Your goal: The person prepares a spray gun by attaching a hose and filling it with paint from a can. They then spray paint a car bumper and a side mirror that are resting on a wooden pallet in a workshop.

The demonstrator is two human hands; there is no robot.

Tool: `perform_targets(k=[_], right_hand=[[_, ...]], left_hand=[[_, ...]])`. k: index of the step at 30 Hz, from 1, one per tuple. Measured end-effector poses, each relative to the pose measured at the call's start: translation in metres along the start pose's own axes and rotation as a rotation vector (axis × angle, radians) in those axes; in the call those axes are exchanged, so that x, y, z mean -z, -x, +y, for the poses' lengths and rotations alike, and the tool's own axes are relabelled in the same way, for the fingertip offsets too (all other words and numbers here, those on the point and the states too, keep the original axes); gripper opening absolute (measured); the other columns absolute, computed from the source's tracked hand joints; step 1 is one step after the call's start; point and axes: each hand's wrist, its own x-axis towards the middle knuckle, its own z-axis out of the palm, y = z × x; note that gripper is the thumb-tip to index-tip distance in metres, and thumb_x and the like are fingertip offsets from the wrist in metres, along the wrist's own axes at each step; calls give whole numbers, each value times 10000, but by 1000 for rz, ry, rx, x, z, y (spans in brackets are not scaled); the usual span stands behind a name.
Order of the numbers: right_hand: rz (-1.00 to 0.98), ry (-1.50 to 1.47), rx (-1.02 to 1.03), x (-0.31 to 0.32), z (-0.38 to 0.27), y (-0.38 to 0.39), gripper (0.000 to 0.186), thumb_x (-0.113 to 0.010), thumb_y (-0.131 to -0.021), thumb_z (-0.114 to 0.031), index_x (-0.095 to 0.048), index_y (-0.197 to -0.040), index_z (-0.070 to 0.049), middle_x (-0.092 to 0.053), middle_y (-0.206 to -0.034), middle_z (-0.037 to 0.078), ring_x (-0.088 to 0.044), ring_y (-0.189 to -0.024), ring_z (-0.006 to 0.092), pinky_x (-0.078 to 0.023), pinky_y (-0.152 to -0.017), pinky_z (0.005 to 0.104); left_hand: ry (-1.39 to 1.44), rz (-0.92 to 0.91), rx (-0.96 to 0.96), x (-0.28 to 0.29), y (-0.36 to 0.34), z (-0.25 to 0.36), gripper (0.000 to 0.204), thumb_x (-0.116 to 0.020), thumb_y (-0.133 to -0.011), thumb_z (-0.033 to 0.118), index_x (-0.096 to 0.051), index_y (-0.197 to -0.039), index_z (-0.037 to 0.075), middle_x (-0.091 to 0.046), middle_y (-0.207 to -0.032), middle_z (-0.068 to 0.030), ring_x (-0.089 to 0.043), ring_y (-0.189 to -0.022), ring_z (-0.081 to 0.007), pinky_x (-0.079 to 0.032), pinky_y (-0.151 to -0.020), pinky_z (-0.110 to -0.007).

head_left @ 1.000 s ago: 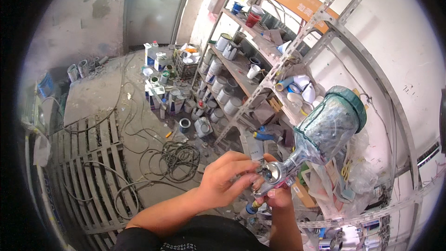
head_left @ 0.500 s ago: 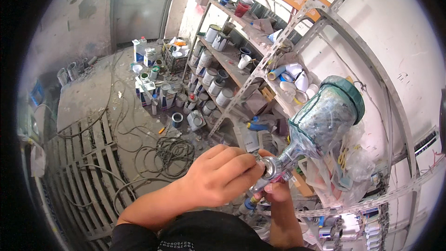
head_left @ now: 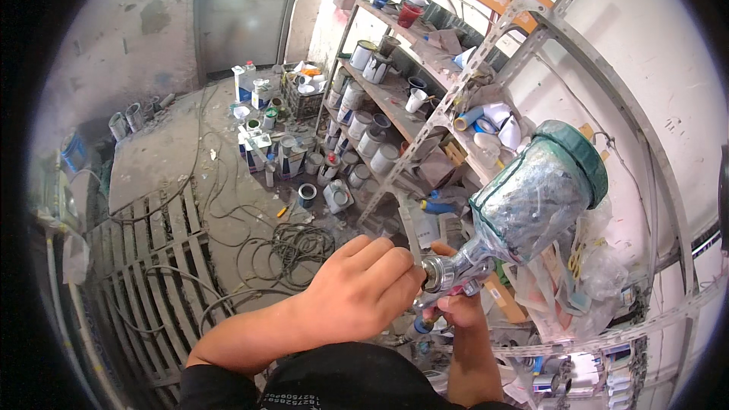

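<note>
A paint spray gun (head_left: 438,273) with a paint-smeared cup (head_left: 520,205) is held tilted in front of me, its green lid (head_left: 575,158) pointing up and right. My right hand (head_left: 462,309) grips the gun's handle from below; part of the grip is hidden. My left hand (head_left: 370,287) is closed on the front end of the gun, with the fingers curled at the ringed metal nozzle. What the fingertips pinch is mostly covered by the hand. A blue hose fitting (head_left: 423,325) shows beneath the gun.
Behind the gun stands a metal shelf rack (head_left: 425,120) with paint cans and cups. More cans (head_left: 292,158) crowd the floor beside it. A coiled hose (head_left: 292,249) lies near a slatted floor grate (head_left: 163,258). Plastic bags (head_left: 604,273) hang at the right.
My view has turned slightly left, so the background sits further right. The cup appears a little further right. Both hands keep their hold on the gun.
</note>
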Motion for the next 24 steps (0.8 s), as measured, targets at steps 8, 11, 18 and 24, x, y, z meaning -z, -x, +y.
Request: perform_targets(k=[8,11,18,24], right_hand=[[51,17,8,0,-1,2,851,-675,-647,-105,-297,-1394,44,-631,-952,131,-639,-655,174,-552,-510,275],[48,-2,11,8,4,3,884,-665,-614,-72,-281,-1407,3,-664,-880,189,-621,-522,200,-531,-449,282],[-48,-55,34,12,12,8,842,-661,-652,-81,-290,-1398,39,-656,-944,182,-646,-608,191,-539,-475,278],[21,-23,7,7,10,11,874,-655,-617,-86,-291,-1407,0,-661,-808,216,-618,-513,217,-518,-457,302]], left_hand=[[452,33,261,-4,-1,1,243,-697,-630,-33,-618,-854,18,-570,-844,-90,-574,-693,-231,-478,-599,-320],[676,92,463,-6,5,0,144,-670,-728,-29,-604,-845,23,-578,-818,-73,-586,-697,-180,-456,-599,-257],[1177,76,811,-3,23,1,74,-606,-848,12,-628,-917,-5,-575,-893,-15,-525,-749,-59,-419,-646,-210],[1402,60,907,-3,28,3,87,-582,-877,26,-603,-950,-17,-553,-905,-12,-507,-757,-66,-405,-663,-211]])
